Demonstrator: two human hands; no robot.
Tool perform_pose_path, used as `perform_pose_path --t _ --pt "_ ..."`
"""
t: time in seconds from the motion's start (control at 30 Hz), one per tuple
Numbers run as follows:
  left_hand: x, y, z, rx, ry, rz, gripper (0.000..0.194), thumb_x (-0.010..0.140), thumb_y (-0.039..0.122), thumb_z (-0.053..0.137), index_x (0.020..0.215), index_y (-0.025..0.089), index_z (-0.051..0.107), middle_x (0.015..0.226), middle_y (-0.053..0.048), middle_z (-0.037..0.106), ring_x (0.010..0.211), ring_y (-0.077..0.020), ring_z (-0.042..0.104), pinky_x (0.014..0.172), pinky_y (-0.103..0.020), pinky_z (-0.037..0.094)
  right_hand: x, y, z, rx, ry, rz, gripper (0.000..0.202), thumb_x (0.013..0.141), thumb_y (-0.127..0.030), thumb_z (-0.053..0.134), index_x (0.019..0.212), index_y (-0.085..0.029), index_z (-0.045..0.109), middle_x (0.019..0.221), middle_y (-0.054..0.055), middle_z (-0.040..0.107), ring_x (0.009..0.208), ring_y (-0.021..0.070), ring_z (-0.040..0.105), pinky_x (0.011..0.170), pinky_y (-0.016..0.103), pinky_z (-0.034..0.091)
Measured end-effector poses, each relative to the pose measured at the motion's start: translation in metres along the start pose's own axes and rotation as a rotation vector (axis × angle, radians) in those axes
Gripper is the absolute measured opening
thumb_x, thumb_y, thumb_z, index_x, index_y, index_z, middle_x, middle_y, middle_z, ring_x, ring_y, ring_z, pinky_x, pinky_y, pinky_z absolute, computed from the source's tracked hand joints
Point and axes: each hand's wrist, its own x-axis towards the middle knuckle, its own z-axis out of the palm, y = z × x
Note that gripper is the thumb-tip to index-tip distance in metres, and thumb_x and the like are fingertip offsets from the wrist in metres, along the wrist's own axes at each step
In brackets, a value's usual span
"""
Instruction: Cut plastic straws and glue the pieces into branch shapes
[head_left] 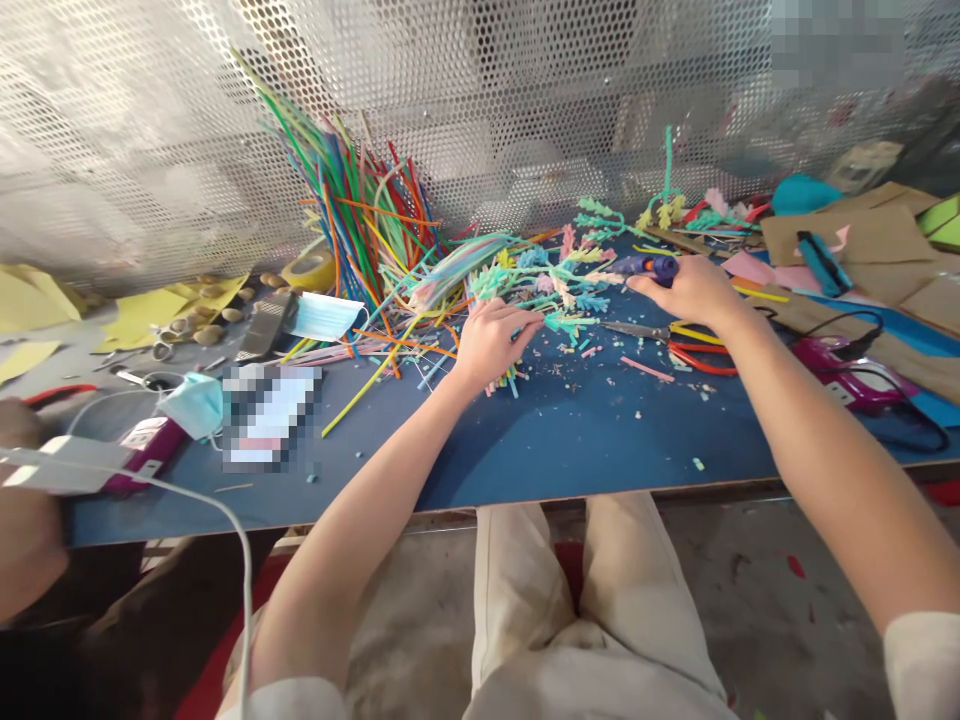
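Note:
My left hand (491, 340) is over the middle of the blue table, thumb and fingers pinched on a teal pipe-cleaner sprig (564, 322) that sticks out to the right. Its far end is hidden by my fingers. A dark purple glue gun (654, 266) is gripped in my right hand (694, 290), the nozzle pointing left towards a heap of pastel pipe-cleaner sprigs (555, 280). Below the right hand lie scissors (701, 350) with red and yellow handles, blades towards the left hand.
Loose pipe cleaners (352, 220) stand bunched against a perforated metal panel (525, 90). Leftward are a phone (274, 418), face masks (326, 315), tape (309, 268) and a white cable (244, 560). A co-worker's arm (26, 530) rests far left. Cardboard (862, 240) and a purple power strip (851, 375) lie right.

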Motion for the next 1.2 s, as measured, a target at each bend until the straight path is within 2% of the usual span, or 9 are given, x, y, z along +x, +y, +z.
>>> perform_pose_path --t 0.1,0.2,0.3,0.4,0.5,0.67,0.83,0.97,1.2 --pt "0.000 0.000 0.000 0.019 0.014 -0.044 0.034 0.110 0.044 0.056 0.112 0.026 0.084 0.101 -0.006 0.085 0.090 -0.0232 0.067 0.086 -0.041 0.050 0.008 0.029 0.009 -0.231 -0.035 0.090 0.058 0.086 -0.060 0.071 0.120 -0.013 0.071 0.117 0.023 0.074 0.110 0.0425 0.068 0.094 0.052 0.054" --pt "0.000 0.000 -0.001 0.028 0.028 -0.067 0.033 0.110 0.042 0.056 0.113 0.026 0.085 0.100 -0.006 0.085 0.091 -0.0236 0.069 0.087 -0.041 0.050 0.011 0.041 0.009 -0.237 -0.051 0.013 0.057 0.082 -0.046 0.073 0.127 -0.011 0.069 0.135 0.026 0.066 0.131 0.0465 0.059 0.111 0.058 0.047" --pt "0.000 -0.001 0.000 0.031 0.031 -0.070 0.032 0.110 0.041 0.056 0.113 0.025 0.085 0.100 -0.005 0.085 0.091 -0.0237 0.069 0.086 -0.041 0.050 0.007 0.022 0.006 -0.053 0.021 -0.190 0.037 0.091 -0.040 0.063 0.117 -0.016 0.074 0.124 0.019 0.071 0.117 0.0366 0.067 0.106 0.051 0.051" --pt "0.000 -0.002 0.001 0.030 0.026 -0.074 0.031 0.109 0.041 0.058 0.112 0.026 0.085 0.101 -0.005 0.085 0.091 -0.0238 0.069 0.086 -0.041 0.050 0.000 -0.013 0.013 0.144 -0.152 -0.404 0.029 0.098 -0.046 0.061 0.104 -0.022 0.078 0.098 0.009 0.075 0.088 0.0258 0.068 0.089 0.042 0.054" --pt "0.000 -0.002 0.002 0.019 0.018 -0.079 0.030 0.109 0.041 0.059 0.112 0.026 0.085 0.102 -0.005 0.085 0.091 -0.0235 0.068 0.087 -0.041 0.050 -0.005 -0.037 0.032 0.224 -0.331 -0.607 0.026 0.100 -0.044 0.062 0.099 -0.025 0.079 0.104 0.008 0.075 0.100 0.0260 0.068 0.095 0.042 0.051" --pt "0.000 0.000 0.000 0.010 0.000 -0.088 0.030 0.109 0.041 0.059 0.112 0.026 0.085 0.103 -0.006 0.085 0.091 -0.0237 0.068 0.088 -0.041 0.051 -0.007 -0.042 0.055 0.155 -0.388 -0.646 0.023 0.099 -0.041 0.067 0.088 -0.024 0.075 0.098 0.008 0.072 0.099 0.0270 0.065 0.091 0.041 0.049" --pt "0.000 -0.001 0.001 0.025 -0.007 -0.077 0.031 0.109 0.042 0.059 0.112 0.026 0.085 0.103 -0.004 0.086 0.091 -0.0240 0.068 0.088 -0.041 0.051 -0.005 -0.039 0.047 0.193 -0.161 -0.460 0.015 0.101 -0.035 0.063 0.095 -0.023 0.068 0.089 0.006 0.073 0.081 0.0236 0.066 0.077 0.038 0.048" --pt "0.000 -0.003 0.003 0.030 -0.037 -0.054 0.030 0.109 0.041 0.058 0.113 0.027 0.084 0.107 -0.003 0.086 0.091 -0.0234 0.068 0.089 -0.041 0.052 -0.006 -0.041 0.038 0.331 0.079 -0.457 0.014 0.102 -0.034 0.064 0.098 -0.023 0.073 0.101 0.006 0.079 0.087 0.0231 0.072 0.085 0.039 0.055" --pt "0.000 -0.003 0.005 0.052 -0.065 -0.041 0.030 0.109 0.040 0.058 0.112 0.027 0.084 0.105 -0.004 0.085 0.090 -0.0241 0.068 0.089 -0.043 0.053 -0.020 -0.066 0.041 0.428 0.164 -0.548 0.016 0.102 -0.039 0.069 0.104 -0.026 0.079 0.103 0.004 0.083 0.090 0.0232 0.077 0.088 0.041 0.061"
